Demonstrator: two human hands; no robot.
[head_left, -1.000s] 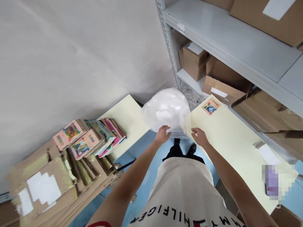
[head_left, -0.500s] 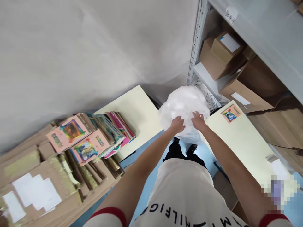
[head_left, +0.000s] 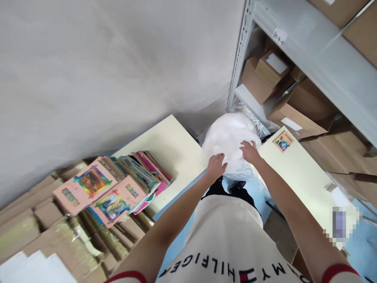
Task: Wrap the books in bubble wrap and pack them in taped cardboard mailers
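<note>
A big white translucent plastic bag [head_left: 228, 137], stuffed full, stands on the floor in the corner between two pale yellow tables. My left hand [head_left: 216, 166] lies on the bag's near left side with its fingers curled against the plastic. My right hand [head_left: 250, 151] rests on the bag's top right, fingers spread and pressing on it. Whether either hand pinches the plastic is hard to make out.
The left table [head_left: 167, 137] carries a fanned stack of colourful booklets [head_left: 118, 182] and flattened cardboard [head_left: 44, 232]. The right table [head_left: 303, 177] holds one small picture card [head_left: 282, 141]. A grey metal rack [head_left: 294, 63] with cardboard boxes [head_left: 265, 74] rises at the right. Blue floor [head_left: 253, 188] shows below.
Both hands came together from the bag's near rim onto its top, then slid slightly apart across it. The view swung left and tilted down.
</note>
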